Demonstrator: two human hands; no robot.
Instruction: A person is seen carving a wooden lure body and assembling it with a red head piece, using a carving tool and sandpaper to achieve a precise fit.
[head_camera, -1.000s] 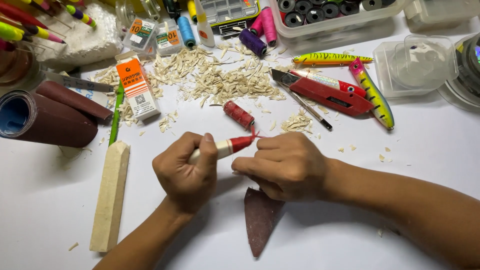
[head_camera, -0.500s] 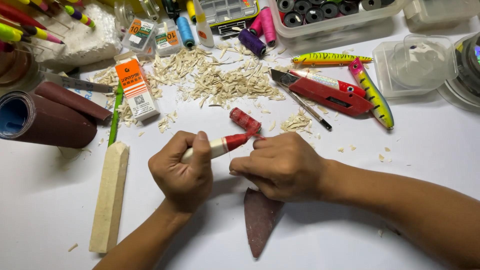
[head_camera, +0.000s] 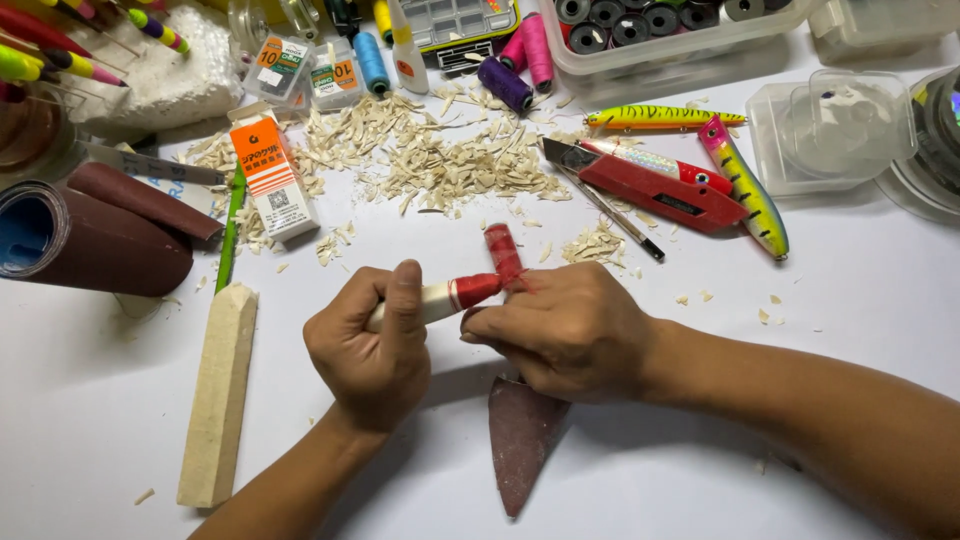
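Two hands, left hand (head_camera: 368, 345) and right hand (head_camera: 565, 330), grip a red-wrapped stick (head_camera: 452, 296); clear tub (head_camera: 660, 55) holds dark spools (head_camera: 640, 18).

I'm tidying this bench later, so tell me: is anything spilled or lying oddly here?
Yes. Pale wood shavings are strewn across the white table behind the hands, reaching the orange box and the red utility knife, whose blade looks extended. A piece of sandpaper lies partly under the right hand.
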